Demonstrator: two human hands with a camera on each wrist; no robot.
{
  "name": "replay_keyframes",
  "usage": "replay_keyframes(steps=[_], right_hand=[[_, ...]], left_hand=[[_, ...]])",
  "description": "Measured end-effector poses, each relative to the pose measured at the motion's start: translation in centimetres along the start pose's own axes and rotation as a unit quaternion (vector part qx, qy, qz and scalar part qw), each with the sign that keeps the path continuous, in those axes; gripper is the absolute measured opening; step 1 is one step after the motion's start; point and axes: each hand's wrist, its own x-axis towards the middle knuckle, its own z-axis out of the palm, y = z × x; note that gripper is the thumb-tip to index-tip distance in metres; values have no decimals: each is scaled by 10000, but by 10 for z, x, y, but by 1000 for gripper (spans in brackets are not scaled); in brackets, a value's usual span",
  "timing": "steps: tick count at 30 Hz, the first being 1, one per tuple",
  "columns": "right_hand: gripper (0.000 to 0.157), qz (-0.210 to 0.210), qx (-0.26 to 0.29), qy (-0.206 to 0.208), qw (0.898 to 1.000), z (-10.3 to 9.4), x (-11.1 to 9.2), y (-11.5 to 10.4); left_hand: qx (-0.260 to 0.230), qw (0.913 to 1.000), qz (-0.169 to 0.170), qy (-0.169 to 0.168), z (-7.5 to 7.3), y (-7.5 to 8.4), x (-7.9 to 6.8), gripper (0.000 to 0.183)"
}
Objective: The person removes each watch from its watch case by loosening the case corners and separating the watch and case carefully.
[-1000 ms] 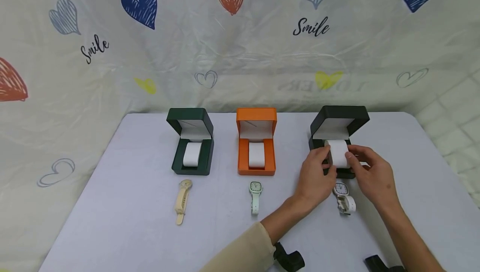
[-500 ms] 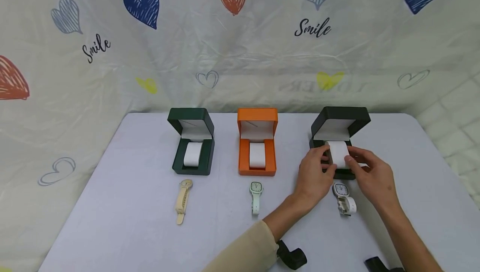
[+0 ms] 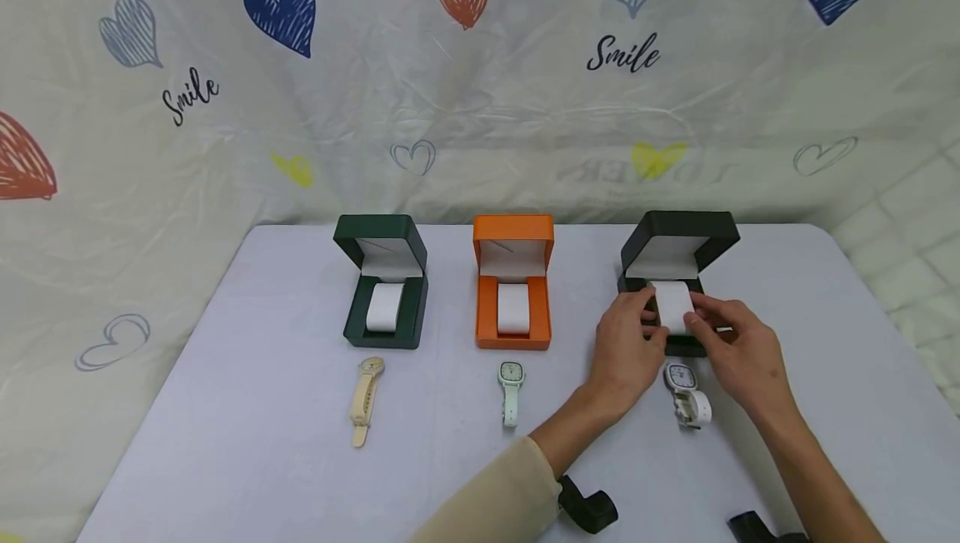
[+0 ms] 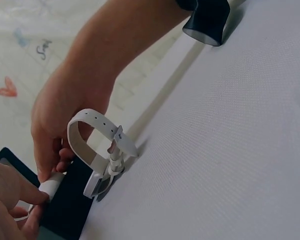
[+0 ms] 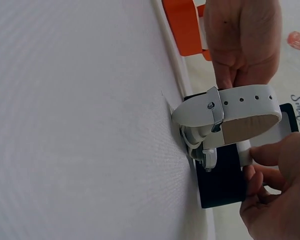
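Observation:
Both hands are at the open dark box [image 3: 678,245] on the right, with a white watch cushion [image 3: 674,310] between them over its base. My left hand [image 3: 628,353] grips the cushion's left side with curled fingers. From the right, my right hand [image 3: 744,353] pinches the opposite side between thumb and fingers. Just in front of the box lies a white-strapped watch [image 3: 684,393], its strap buckled into a loop; neither hand holds it. In the right wrist view this watch strap [image 5: 250,95] rises in front of the box, hiding part of it.
An open green box [image 3: 356,333] and an open orange box [image 3: 487,341] stand left, each with a white cushion inside. A beige watch [image 3: 364,401] and a pale green watch [image 3: 511,393] lie before them. Behind the table [image 3: 247,443] hangs a heart-printed sheet [image 3: 510,110].
The cushion and both hands have shifted slightly to the left over the dark box. The grip looks the same, and the watches and the other boxes stay put.

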Motion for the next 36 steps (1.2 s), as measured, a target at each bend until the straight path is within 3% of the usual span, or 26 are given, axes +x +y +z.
replay_keyframes(steps=[10, 19, 23, 29, 34, 36], right_hand=[[38, -121, -98, 56, 9999, 0, 2, 1], [32, -338, -321, -114, 9988, 1, 5, 5], [31, -430, -405, -70, 9982, 2, 7, 6], [31, -481, -424, -68, 9979, -1, 7, 7], [32, -435, -513, -220, 9975, -5, 5, 7], [32, -400, -539, -350, 9971, -6, 4, 7]], left_hand=[[290, 9996, 34, 39, 1, 4, 1, 50], [866, 9962, -66, -6, 1, 5, 5, 43], [577, 9978, -286, -130, 1, 6, 7, 43], [-301, 9970, -559, -436, -4, 5, 7, 44], [-751, 9947, -295, -632, -17, 7, -2, 40], [-685, 9951, -124, -699, -26, 8, -7, 38]])
